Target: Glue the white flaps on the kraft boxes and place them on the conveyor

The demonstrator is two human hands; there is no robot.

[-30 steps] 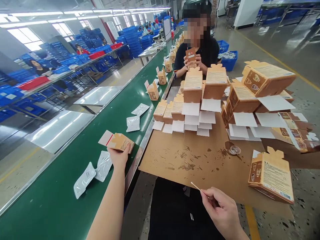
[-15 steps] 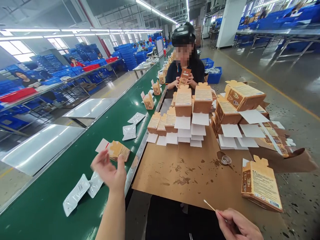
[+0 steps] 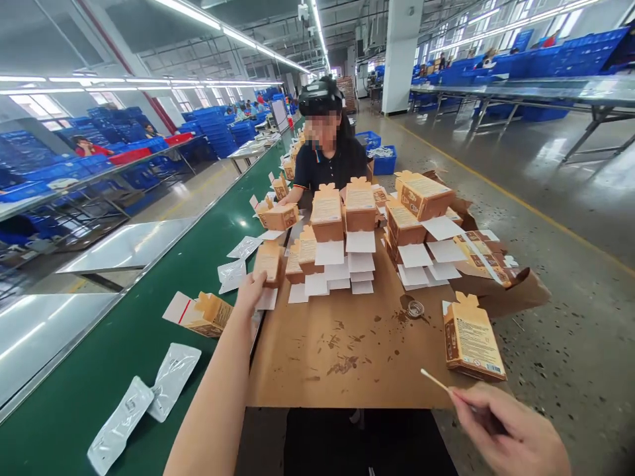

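My left hand (image 3: pixel 249 291) reaches forward to the near-left end of a row of small cartons and grips a brown-and-cream carton (image 3: pixel 269 259) by its near side. In my right hand (image 3: pixel 510 423) a cotton swab (image 3: pixel 434 379) is pinched, its white tip pointing up and left over the cardboard. Beside the right hand, one carton (image 3: pixel 475 338) with a scalloped tab leans on the sheet's right side. A small clear cup (image 3: pixel 415 309) stands among dark stains on the cardboard sheet (image 3: pixel 317 370).
On the left runs a green conveyor belt (image 3: pixel 133 330) bearing silver pouches (image 3: pixel 174 380) and an open carton (image 3: pixel 212 315). Stacked cartons (image 3: pixel 327 213) with white flaps fill the far cardboard. Across from me, a co-worker (image 3: pixel 325 158) holds another carton (image 3: pixel 278 217) near the belt.
My left hand has moved from above the belt, forward and right, onto a carton. The co-worker has lowered a carton toward the belt. My view has turned right; the swab stays in my right hand.
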